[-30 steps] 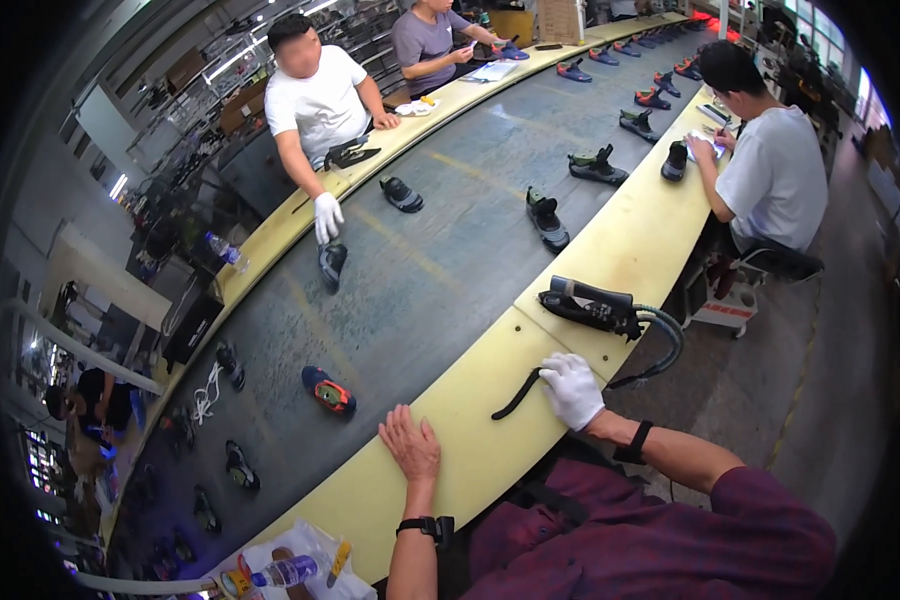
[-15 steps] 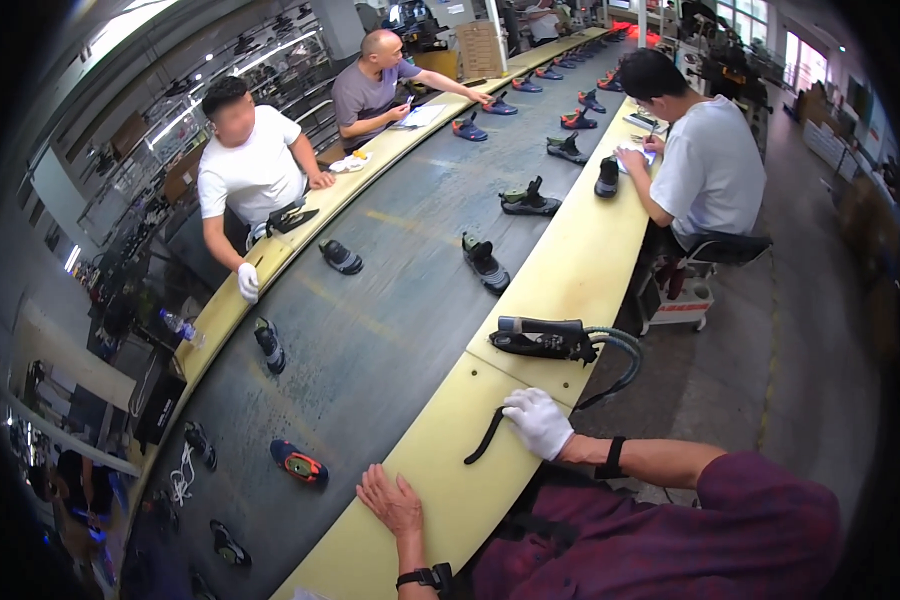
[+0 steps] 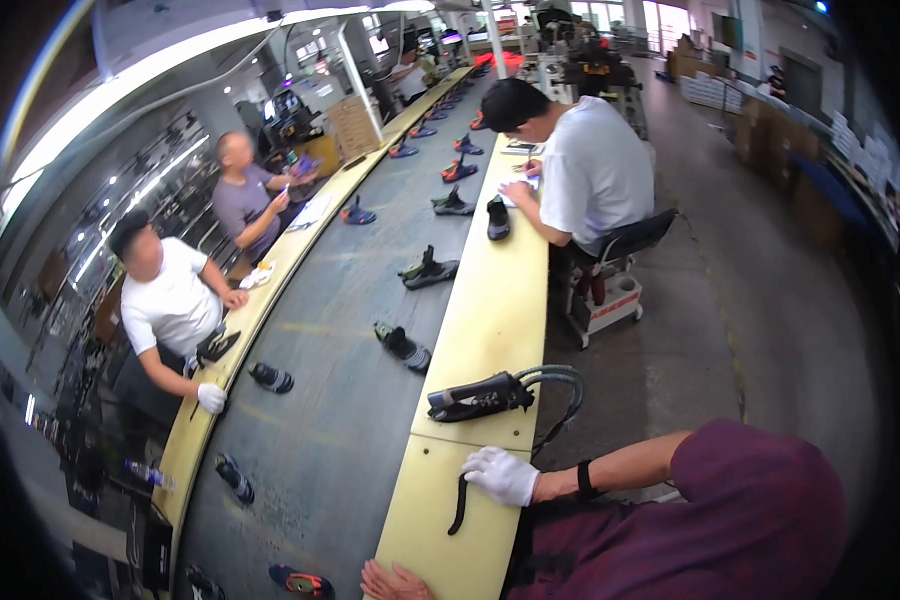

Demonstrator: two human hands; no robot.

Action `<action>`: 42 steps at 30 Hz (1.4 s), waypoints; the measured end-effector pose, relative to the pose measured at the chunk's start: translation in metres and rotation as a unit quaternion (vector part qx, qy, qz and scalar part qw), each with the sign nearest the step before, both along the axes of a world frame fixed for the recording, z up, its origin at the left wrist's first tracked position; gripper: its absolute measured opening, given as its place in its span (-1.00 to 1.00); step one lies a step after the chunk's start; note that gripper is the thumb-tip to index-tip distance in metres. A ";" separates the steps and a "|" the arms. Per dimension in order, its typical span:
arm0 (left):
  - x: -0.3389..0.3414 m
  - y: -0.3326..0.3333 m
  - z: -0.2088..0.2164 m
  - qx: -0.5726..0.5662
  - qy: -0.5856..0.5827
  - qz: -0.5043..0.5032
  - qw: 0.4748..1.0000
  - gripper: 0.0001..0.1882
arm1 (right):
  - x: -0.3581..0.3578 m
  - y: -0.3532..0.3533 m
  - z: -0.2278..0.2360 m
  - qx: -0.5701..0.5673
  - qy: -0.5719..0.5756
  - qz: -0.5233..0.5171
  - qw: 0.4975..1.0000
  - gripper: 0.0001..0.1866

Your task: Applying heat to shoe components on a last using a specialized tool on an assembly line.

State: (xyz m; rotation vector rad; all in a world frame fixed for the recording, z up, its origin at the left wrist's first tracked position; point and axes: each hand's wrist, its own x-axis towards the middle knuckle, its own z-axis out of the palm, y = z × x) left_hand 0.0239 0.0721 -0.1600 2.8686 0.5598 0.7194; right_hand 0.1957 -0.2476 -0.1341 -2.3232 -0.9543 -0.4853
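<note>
My right hand, in a white glove, rests on the pale yellow tabletop with its fingers curled at the upper end of a thin black curved strip. The rest of the strip lies on the table. My bare left hand lies flat with fingers stretched out on the table's belt-side edge, partly cut off by the lower border. Beyond my right hand lies a black hand-held tool with a grey hose, touched by neither hand. A dark shoe with orange trim sits on the belt left of my left hand.
A grey conveyor belt carries several shoes, including a grey-black one. Across it stand a co-worker in white and another in purple. A seated person writes ahead on my side, beside a black shoe.
The view has swung up and to the right, so the scene sits further left and lower. The co-worker in purple has lifted a shoe off the belt. My hands keep about the same pose.
</note>
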 end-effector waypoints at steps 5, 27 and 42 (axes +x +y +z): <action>0.003 -0.006 0.013 -0.020 0.032 -0.008 0.999 -0.44 | -0.001 -0.006 0.006 0.006 0.002 0.000 1.000 -0.77; 0.001 -0.005 0.006 0.070 0.007 -0.004 0.997 -0.50 | -0.001 -0.004 -0.001 0.024 0.009 -0.001 1.000 -0.75; 0.000 -0.004 0.004 0.070 0.001 -0.005 0.998 -0.49 | -0.002 -0.002 -0.003 0.012 0.000 -0.006 1.000 -0.76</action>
